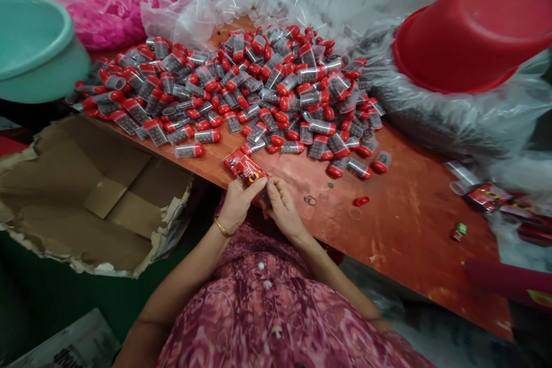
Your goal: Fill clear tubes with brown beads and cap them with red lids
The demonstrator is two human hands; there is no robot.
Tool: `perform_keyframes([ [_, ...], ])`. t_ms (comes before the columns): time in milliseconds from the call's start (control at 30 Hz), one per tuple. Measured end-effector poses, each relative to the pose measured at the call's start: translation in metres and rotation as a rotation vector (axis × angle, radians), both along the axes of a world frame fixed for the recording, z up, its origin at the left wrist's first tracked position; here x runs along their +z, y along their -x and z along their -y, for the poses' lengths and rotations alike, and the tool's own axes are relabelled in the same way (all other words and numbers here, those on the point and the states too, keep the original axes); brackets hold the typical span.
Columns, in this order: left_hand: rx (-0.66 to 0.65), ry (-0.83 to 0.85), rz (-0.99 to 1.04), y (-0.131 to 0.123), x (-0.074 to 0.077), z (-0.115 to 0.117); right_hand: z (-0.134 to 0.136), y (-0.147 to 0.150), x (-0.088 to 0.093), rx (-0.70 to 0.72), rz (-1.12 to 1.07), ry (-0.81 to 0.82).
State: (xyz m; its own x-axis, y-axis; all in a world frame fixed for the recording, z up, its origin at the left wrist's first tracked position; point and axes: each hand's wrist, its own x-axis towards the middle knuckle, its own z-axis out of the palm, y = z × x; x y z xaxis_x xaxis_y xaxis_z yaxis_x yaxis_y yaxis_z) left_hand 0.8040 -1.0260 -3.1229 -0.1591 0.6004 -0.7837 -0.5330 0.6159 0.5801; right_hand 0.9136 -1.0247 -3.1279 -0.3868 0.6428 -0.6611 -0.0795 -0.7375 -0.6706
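Note:
A flat red printed packet [242, 167], shiny like plastic wrapping, is held in front of my body at the table's near edge. My left hand [238, 204], with a gold bangle at the wrist, grips its near side with the thumb on top. My right hand [282, 207] is closed in a pinch at the packet's near right corner, its fingertips against my left thumb. Something dark shows between the hands, but I cannot make it out. Just beyond lies a large heap of clear plastic tubes with red caps [259, 92], many with dark contents.
An open cardboard box [142, 195] stands left of the table [414, 213]. A green basin [38, 46] and a pink-filled bag [116, 6] are at the back left. A red bucket [470, 29] rests upside down on a plastic bag. Rings and a loose red cap [361, 201] lie right of my hands.

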Motion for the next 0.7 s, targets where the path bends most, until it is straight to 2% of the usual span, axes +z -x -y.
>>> perform_keyframes([
  [100,0.024,0.024,0.024,0.006,0.005,-0.005,-0.002,-0.004,0.005,0.045,-0.137,0.067],
  [200,0.010,0.044,0.029,0.007,0.011,-0.007,-0.002,-0.006,0.009,0.048,-0.096,0.015],
  [367,-0.155,0.089,0.050,-0.002,0.016,-0.001,0.002,-0.002,0.014,0.068,0.025,-0.073],
  [467,-0.246,0.055,0.069,-0.002,0.015,0.004,0.003,-0.005,0.016,0.082,0.058,-0.082],
  [600,-0.164,-0.068,0.055,0.003,0.010,0.005,-0.003,-0.013,0.019,0.189,0.105,-0.157],
  [700,-0.120,-0.059,0.085,0.003,0.009,0.003,-0.007,-0.016,0.022,0.250,0.147,-0.223],
])
